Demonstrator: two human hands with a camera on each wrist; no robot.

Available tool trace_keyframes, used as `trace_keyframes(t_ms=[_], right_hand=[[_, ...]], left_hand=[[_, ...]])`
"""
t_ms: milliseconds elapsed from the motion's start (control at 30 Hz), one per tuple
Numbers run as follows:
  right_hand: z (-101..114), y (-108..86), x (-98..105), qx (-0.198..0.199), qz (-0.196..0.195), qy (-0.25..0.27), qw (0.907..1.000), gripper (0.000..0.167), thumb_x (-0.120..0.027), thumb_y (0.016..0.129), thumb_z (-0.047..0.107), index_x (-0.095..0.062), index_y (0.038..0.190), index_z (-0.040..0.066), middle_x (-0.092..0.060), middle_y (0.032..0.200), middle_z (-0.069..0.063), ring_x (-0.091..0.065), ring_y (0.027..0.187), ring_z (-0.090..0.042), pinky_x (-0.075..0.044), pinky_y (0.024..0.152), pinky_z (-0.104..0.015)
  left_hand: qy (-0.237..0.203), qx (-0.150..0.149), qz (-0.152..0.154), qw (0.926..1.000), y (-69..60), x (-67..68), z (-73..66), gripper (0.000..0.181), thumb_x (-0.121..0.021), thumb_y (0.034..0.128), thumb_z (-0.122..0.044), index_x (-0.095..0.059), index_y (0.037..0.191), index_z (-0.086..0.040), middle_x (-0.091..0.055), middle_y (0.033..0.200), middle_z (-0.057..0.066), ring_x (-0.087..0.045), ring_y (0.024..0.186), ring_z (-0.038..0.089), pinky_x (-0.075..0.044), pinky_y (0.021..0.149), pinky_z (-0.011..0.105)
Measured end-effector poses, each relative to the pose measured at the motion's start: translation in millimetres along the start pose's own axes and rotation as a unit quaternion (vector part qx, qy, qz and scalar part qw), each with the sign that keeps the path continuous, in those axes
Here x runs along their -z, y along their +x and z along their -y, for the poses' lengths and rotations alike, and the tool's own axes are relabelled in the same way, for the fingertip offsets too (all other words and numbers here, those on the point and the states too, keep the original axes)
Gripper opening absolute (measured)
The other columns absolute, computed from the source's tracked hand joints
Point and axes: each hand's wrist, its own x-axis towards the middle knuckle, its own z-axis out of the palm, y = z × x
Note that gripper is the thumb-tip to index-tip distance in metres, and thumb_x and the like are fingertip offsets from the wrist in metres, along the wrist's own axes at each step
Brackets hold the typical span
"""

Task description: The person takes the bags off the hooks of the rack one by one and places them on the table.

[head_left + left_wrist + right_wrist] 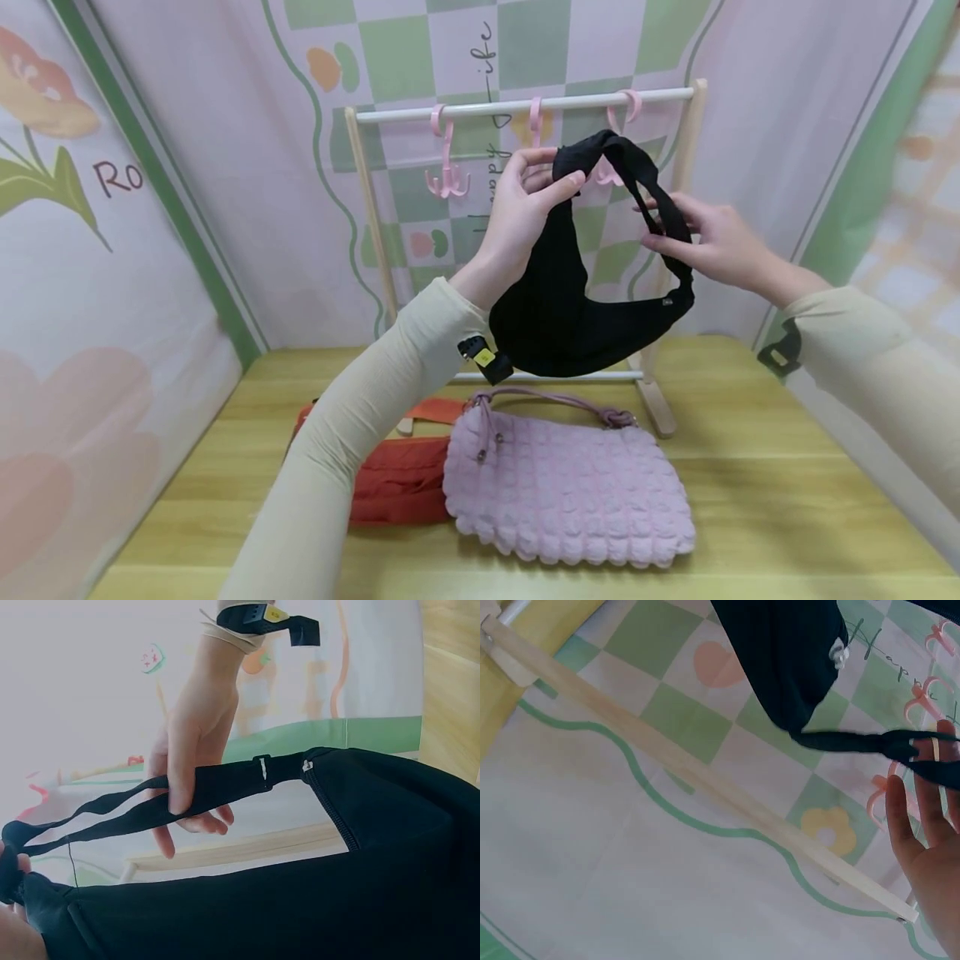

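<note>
A black shoulder bag (pixel 547 317) hangs in the air in front of the rack, its body sagging below its strap. My left hand (pixel 517 217) grips the upper left end of the bag, where the strap meets the body, with the thumb in front. My right hand (pixel 716 242) pinches the doubled strap (pixel 673 223) on the right side. The left wrist view shows that thumb lying over the strap and fingers behind it, near a slider buckle (pixel 262 772) and a zipper (pixel 330 802). In the right wrist view, the right hand (pixel 937 877) shows partly at the edge.
A wooden rack with a white rail (pixel 495 108) stands behind, bearing pink hooks (pixel 447 171). On the wooden table (pixel 757 500) lie a pink puffy handbag (pixel 570 492) and an orange-red bag (pixel 401 483), partly behind the left arm. Patterned cloth walls (pixel 180 250) enclose the table.
</note>
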Motion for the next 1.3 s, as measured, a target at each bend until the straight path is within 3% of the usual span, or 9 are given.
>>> trace_keyframes(t_ms=[100, 233, 600, 867, 1100, 1300], right_hand=[[-1, -2.7, -2, 0.004, -0.005, -0.004, 1.0, 0.034, -0.068, 0.086, 0.013, -0.062, 0.12, 0.012, -0.055, 0.109, 0.037, -0.055, 0.084, 0.016, -0.041, 0.07, -0.004], [-1, -5.9, -2, -0.02, -0.001, 0.006, 0.9998, 0.033, -0.066, 0.088, 0.014, -0.062, 0.121, 0.014, -0.056, 0.103, 0.036, -0.055, 0.076, 0.006, -0.039, 0.066, -0.01], [-2, -15.1, 2, -0.081, -0.004, 0.097, 0.992, 0.021, -0.058, 0.094, 0.011, -0.061, 0.114, 0.006, -0.066, 0.095, 0.02, -0.062, 0.078, 0.001, -0.044, 0.071, -0.007], [0, -21.7, 4, -0.072, -0.012, 0.127, 0.9892, 0.015, -0.053, 0.097, 0.014, -0.063, 0.106, 0.008, -0.063, 0.076, -0.004, -0.061, 0.069, -0.009, -0.048, 0.066, -0.012], [-2, -25.9, 5, -0.065, -0.012, 0.156, 0.9855, 0.018, -0.049, 0.098, 0.013, -0.061, 0.107, 0.002, -0.058, 0.072, -0.006, -0.058, 0.058, -0.015, -0.045, 0.053, -0.023], [-4, -29.7, 8, -0.066, -0.013, 0.179, 0.9816, 0.018, -0.047, 0.099, 0.011, -0.061, 0.108, 0.002, -0.055, 0.072, -0.007, -0.055, 0.057, -0.015, -0.051, 0.051, -0.024]], left_hand=[[-0.005, 0.004, -0.004, 1.0, -2.2, 0.9, 1.5, 0.039, -0.068, 0.0862, -0.011, -0.052, 0.121, -0.01, -0.061, 0.112, 0.005, -0.058, 0.1, 0.01, -0.043, 0.091, 0.023], [-0.019, 0.003, -0.009, 0.9998, -5.4, 2.6, 5.6, 0.039, -0.068, 0.0863, -0.01, -0.052, 0.122, -0.009, -0.06, 0.113, 0.004, -0.057, 0.1, 0.01, -0.042, 0.093, 0.023], [-0.069, 0.004, -0.006, 0.9976, -8.2, 6.7, 17.9, 0.033, -0.065, 0.0877, -0.005, -0.05, 0.118, -0.008, -0.065, 0.103, 0.012, -0.06, 0.094, 0.013, -0.04, 0.094, 0.023], [-0.106, 0.003, -0.01, 0.9943, -13.2, 11.9, 25.7, 0.032, -0.063, 0.088, 0.0, -0.051, 0.117, -0.007, -0.065, 0.098, 0.008, -0.061, 0.088, 0.012, -0.041, 0.093, 0.023], [-0.132, -0.008, -0.014, 0.9911, -16.1, 16.2, 30.6, 0.029, -0.062, 0.0872, 0.002, -0.052, 0.113, -0.007, -0.065, 0.091, 0.005, -0.063, 0.083, 0.013, -0.046, 0.084, 0.024], [-0.157, -0.006, -0.017, 0.9874, -16.6, 18.3, 34.2, 0.029, -0.06, 0.0868, 0.006, -0.051, 0.112, -0.006, -0.064, 0.09, 0.007, -0.064, 0.081, 0.014, -0.049, 0.082, 0.021]])
